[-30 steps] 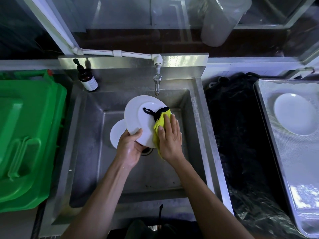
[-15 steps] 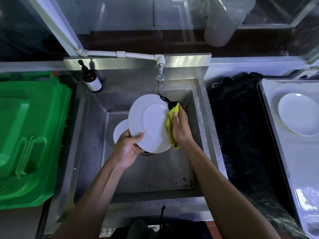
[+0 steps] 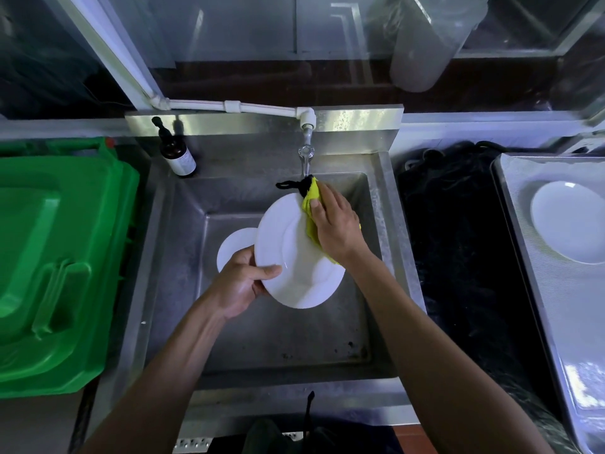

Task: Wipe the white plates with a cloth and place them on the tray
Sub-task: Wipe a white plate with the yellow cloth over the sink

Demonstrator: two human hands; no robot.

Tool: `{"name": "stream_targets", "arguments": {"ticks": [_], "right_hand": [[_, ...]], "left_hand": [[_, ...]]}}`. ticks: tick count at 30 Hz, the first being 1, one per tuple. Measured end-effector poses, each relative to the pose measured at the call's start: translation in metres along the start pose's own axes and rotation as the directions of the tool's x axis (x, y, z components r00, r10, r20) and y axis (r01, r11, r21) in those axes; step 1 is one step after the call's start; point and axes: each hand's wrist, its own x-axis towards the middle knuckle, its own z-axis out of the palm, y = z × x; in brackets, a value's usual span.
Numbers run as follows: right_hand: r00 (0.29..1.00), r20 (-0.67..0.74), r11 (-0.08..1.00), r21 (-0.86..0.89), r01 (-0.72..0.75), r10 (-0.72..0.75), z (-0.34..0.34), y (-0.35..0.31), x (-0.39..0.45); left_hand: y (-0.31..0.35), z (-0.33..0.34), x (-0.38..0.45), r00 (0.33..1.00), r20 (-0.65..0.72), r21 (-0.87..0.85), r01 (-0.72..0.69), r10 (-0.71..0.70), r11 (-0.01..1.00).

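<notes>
L hand (image 3: 240, 283) grips lower-left rim of the white plate (image 3: 294, 257), thumb on its face, tilted over the sink (image 3: 284, 335); R hand (image 3: 334, 221) w/ fingers fairly straight presses the yellow cloth (image 3: 310, 204) on plate's upper-right edge, just under the tap (image 3: 306, 155). 2nd plate (image 3: 234, 247) lies in the sink behind it; 3rd plate (image 3: 569, 221) on the tray (image 3: 563, 322) far right, green bin lid (image 3: 55, 257) far left.

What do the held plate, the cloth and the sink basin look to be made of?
Held plate: probably glazed ceramic, white and glossy, though melamine is possible. Cloth: soft yellow fabric, folds and creases, black loop. Sink basin: stainless steel, dull grey brushed sheen.
</notes>
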Motion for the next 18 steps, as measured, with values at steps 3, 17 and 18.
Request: {"name": "stream_targets", "arguments": {"ticks": [3,17,18], "right_hand": [[0.993,0.039,0.984,-0.128,0.12,-0.116,0.004,-0.012,-0.003],[0.888,0.207,0.88,-0.164,0.445,-0.411,0.036,-0.025,-0.041],[0.889,0.202,0.882,-0.158,0.443,-0.411,0.037,-0.024,-0.043]], "left_hand": [[-0.001,0.002,0.004,1.0,-0.013,0.009,-0.012,0.012,1.0],[-0.001,-0.002,0.013,0.996,-0.074,-0.04,-0.054,0.051,0.998],[-0.002,-0.002,0.014,0.996,-0.073,-0.039,-0.05,0.047,0.998]]}}
